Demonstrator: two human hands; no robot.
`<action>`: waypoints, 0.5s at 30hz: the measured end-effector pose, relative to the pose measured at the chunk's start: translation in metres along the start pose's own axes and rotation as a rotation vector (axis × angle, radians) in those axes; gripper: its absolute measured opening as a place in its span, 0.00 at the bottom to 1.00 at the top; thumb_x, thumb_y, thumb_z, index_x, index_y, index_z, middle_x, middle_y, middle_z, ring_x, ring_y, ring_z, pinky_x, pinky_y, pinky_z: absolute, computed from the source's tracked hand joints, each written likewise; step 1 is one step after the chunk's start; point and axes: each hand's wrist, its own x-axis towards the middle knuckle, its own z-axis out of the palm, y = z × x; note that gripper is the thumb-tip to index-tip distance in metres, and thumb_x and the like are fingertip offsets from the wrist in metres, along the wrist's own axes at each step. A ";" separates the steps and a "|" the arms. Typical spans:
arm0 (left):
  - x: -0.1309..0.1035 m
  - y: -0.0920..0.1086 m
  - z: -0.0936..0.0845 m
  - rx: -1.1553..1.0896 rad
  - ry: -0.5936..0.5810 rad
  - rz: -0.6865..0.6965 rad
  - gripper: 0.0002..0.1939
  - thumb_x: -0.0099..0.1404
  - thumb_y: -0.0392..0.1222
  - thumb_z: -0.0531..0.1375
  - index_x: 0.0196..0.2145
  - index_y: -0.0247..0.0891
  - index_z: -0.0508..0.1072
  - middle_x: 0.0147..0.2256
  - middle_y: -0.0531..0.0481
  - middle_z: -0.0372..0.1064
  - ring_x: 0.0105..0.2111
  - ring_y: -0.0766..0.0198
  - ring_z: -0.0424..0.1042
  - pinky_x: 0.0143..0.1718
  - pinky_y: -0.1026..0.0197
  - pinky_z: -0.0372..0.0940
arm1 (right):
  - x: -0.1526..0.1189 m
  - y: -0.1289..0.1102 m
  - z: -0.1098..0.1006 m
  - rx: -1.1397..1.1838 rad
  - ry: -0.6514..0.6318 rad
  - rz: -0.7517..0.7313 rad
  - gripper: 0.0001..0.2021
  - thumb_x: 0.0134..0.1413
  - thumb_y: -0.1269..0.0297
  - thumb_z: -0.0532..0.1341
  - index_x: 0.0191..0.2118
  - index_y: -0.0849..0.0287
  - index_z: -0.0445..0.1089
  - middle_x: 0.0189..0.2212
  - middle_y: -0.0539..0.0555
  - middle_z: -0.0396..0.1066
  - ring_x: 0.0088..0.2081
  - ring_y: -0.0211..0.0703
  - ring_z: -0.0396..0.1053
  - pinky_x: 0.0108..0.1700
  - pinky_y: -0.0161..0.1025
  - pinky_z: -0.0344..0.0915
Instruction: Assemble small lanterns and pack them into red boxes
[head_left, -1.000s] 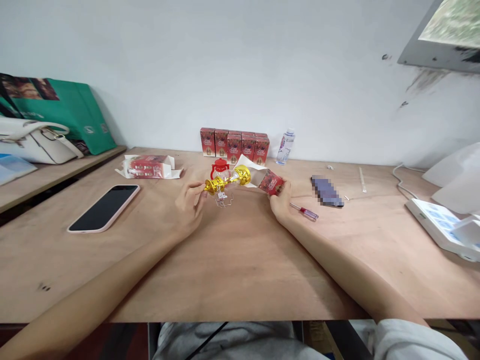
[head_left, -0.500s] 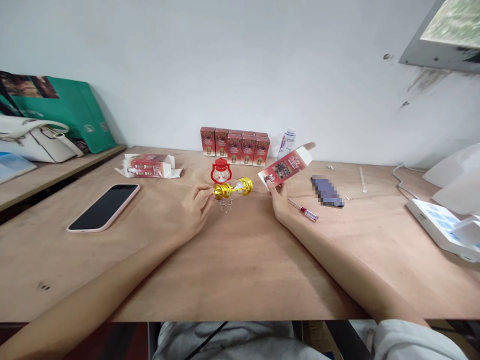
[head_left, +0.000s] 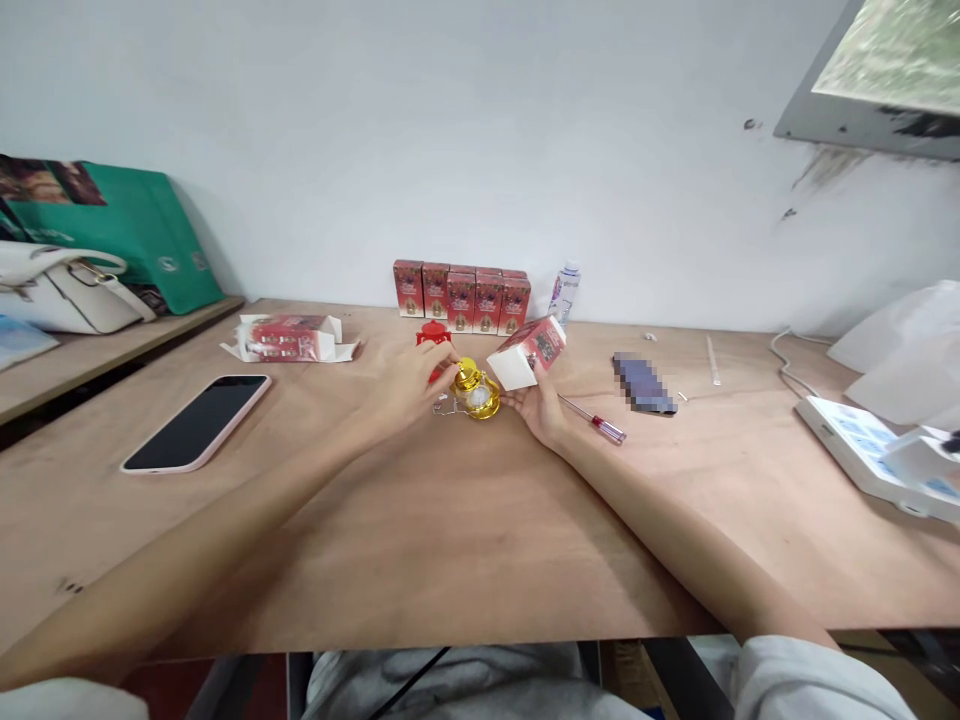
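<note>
My left hand [head_left: 415, 386] pinches the top of a small gold lantern [head_left: 477, 390], which tilts over the table with its base toward my right hand. Thin wire hangs beside the lantern. My right hand [head_left: 541, 408] holds a red and white carton [head_left: 529, 352] at a slant, its white end facing the lantern; some fingers reach toward the lantern's base. Behind my left fingers stands a red lantern [head_left: 433, 330], partly hidden. A screwdriver [head_left: 606, 430] lies just right of my right hand.
Several small red boxes [head_left: 462, 300] and a bottle [head_left: 565, 291] stand by the wall. An opened carton [head_left: 289, 338] and a pink-edged phone [head_left: 201, 422] lie left; a dark phone [head_left: 643, 382] and a white device [head_left: 885, 455] are right.
The gold lantern has turned, its base now lower and nearer my right hand. The carton has swung round and moved left toward it. My left hand has moved right, partly covering the red lantern.
</note>
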 end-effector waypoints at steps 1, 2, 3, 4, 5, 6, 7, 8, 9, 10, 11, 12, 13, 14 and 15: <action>0.008 0.003 -0.003 0.019 -0.026 -0.004 0.09 0.64 0.40 0.51 0.32 0.38 0.70 0.29 0.51 0.70 0.28 0.65 0.67 0.29 0.64 0.60 | 0.002 0.001 -0.001 0.020 0.020 -0.002 0.28 0.50 0.36 0.49 0.39 0.57 0.68 0.33 0.55 0.75 0.39 0.48 0.72 0.44 0.49 0.68; 0.015 0.007 -0.006 0.044 -0.055 -0.019 0.08 0.63 0.39 0.51 0.32 0.38 0.70 0.28 0.52 0.70 0.27 0.65 0.67 0.28 0.64 0.58 | 0.003 0.002 -0.001 0.045 0.041 -0.001 0.27 0.50 0.37 0.49 0.40 0.56 0.68 0.34 0.55 0.75 0.40 0.48 0.72 0.44 0.49 0.68; 0.022 0.011 -0.008 0.065 -0.084 -0.022 0.08 0.62 0.39 0.52 0.31 0.39 0.70 0.28 0.52 0.70 0.26 0.65 0.67 0.26 0.65 0.57 | 0.004 0.003 -0.002 0.072 0.065 -0.001 0.27 0.51 0.38 0.50 0.40 0.56 0.67 0.36 0.54 0.74 0.41 0.48 0.71 0.45 0.49 0.67; 0.027 0.015 -0.010 0.086 -0.118 -0.036 0.07 0.61 0.39 0.52 0.30 0.39 0.70 0.28 0.52 0.71 0.25 0.65 0.67 0.25 0.65 0.56 | 0.005 0.003 -0.002 0.096 0.094 -0.009 0.26 0.51 0.38 0.50 0.41 0.55 0.67 0.38 0.53 0.74 0.42 0.47 0.71 0.47 0.49 0.67; 0.032 0.019 -0.010 0.106 -0.156 -0.051 0.06 0.60 0.39 0.53 0.30 0.40 0.70 0.29 0.52 0.72 0.26 0.64 0.67 0.24 0.65 0.55 | 0.006 0.004 -0.002 0.115 0.127 -0.031 0.25 0.51 0.39 0.50 0.43 0.55 0.66 0.40 0.53 0.74 0.43 0.46 0.71 0.48 0.49 0.66; 0.036 0.022 -0.010 0.119 -0.190 -0.066 0.06 0.59 0.39 0.53 0.30 0.40 0.70 0.29 0.52 0.72 0.26 0.63 0.68 0.23 0.65 0.54 | 0.006 0.005 -0.002 0.127 0.161 -0.065 0.25 0.51 0.40 0.50 0.44 0.54 0.66 0.42 0.52 0.73 0.45 0.46 0.70 0.49 0.48 0.66; 0.041 0.024 -0.008 0.120 -0.220 -0.079 0.06 0.59 0.38 0.53 0.29 0.40 0.70 0.30 0.52 0.72 0.26 0.63 0.68 0.23 0.65 0.54 | 0.006 0.006 -0.002 0.129 0.190 -0.104 0.24 0.51 0.41 0.51 0.45 0.53 0.65 0.44 0.52 0.72 0.47 0.46 0.69 0.50 0.48 0.65; 0.044 0.025 -0.005 0.104 -0.239 -0.091 0.06 0.58 0.37 0.52 0.28 0.40 0.69 0.29 0.53 0.72 0.27 0.63 0.68 0.23 0.64 0.54 | 0.007 0.006 -0.002 0.121 0.212 -0.138 0.24 0.52 0.41 0.51 0.46 0.53 0.64 0.45 0.52 0.71 0.48 0.45 0.68 0.51 0.48 0.65; 0.048 0.024 -0.002 0.072 -0.249 -0.093 0.07 0.58 0.36 0.52 0.28 0.40 0.69 0.29 0.53 0.72 0.27 0.63 0.69 0.24 0.65 0.54 | 0.007 0.007 -0.002 0.105 0.221 -0.159 0.24 0.52 0.41 0.50 0.47 0.53 0.64 0.46 0.52 0.71 0.49 0.45 0.68 0.51 0.48 0.65; 0.052 0.023 0.002 0.033 -0.247 -0.093 0.07 0.57 0.36 0.52 0.28 0.40 0.69 0.29 0.53 0.73 0.28 0.63 0.69 0.24 0.65 0.55 | 0.007 0.007 -0.002 0.084 0.217 -0.165 0.25 0.52 0.41 0.49 0.47 0.53 0.63 0.47 0.52 0.70 0.50 0.45 0.67 0.51 0.48 0.64; 0.056 0.021 0.006 -0.006 -0.252 -0.091 0.07 0.57 0.35 0.52 0.29 0.40 0.69 0.29 0.53 0.73 0.29 0.63 0.70 0.25 0.65 0.56 | 0.007 0.008 -0.003 0.062 0.205 -0.158 0.26 0.52 0.40 0.48 0.48 0.53 0.63 0.48 0.53 0.70 0.50 0.45 0.67 0.51 0.48 0.64; 0.060 0.019 0.010 -0.031 -0.249 -0.094 0.07 0.57 0.35 0.52 0.29 0.40 0.69 0.29 0.54 0.73 0.29 0.63 0.70 0.26 0.65 0.57 | 0.007 0.008 -0.003 0.044 0.196 -0.146 0.27 0.52 0.39 0.47 0.48 0.53 0.63 0.48 0.53 0.69 0.50 0.45 0.67 0.51 0.48 0.65; 0.063 0.016 0.014 -0.048 -0.250 -0.095 0.07 0.57 0.35 0.52 0.29 0.40 0.70 0.28 0.54 0.73 0.29 0.63 0.70 0.26 0.64 0.58 | 0.007 0.008 -0.004 0.033 0.189 -0.133 0.28 0.52 0.38 0.46 0.48 0.53 0.63 0.48 0.53 0.69 0.50 0.45 0.67 0.51 0.48 0.65; 0.066 0.014 0.017 -0.059 -0.252 -0.098 0.07 0.56 0.35 0.52 0.29 0.40 0.70 0.28 0.53 0.73 0.29 0.63 0.70 0.27 0.64 0.58 | 0.007 0.008 -0.004 0.030 0.189 -0.121 0.29 0.51 0.37 0.46 0.48 0.53 0.63 0.49 0.54 0.69 0.50 0.45 0.67 0.50 0.47 0.65; 0.068 0.012 0.020 -0.069 -0.255 -0.104 0.07 0.56 0.35 0.53 0.30 0.40 0.70 0.29 0.53 0.74 0.30 0.62 0.71 0.27 0.64 0.59 | 0.007 0.008 -0.005 0.034 0.197 -0.112 0.29 0.51 0.37 0.45 0.48 0.53 0.63 0.48 0.54 0.69 0.49 0.45 0.68 0.50 0.47 0.65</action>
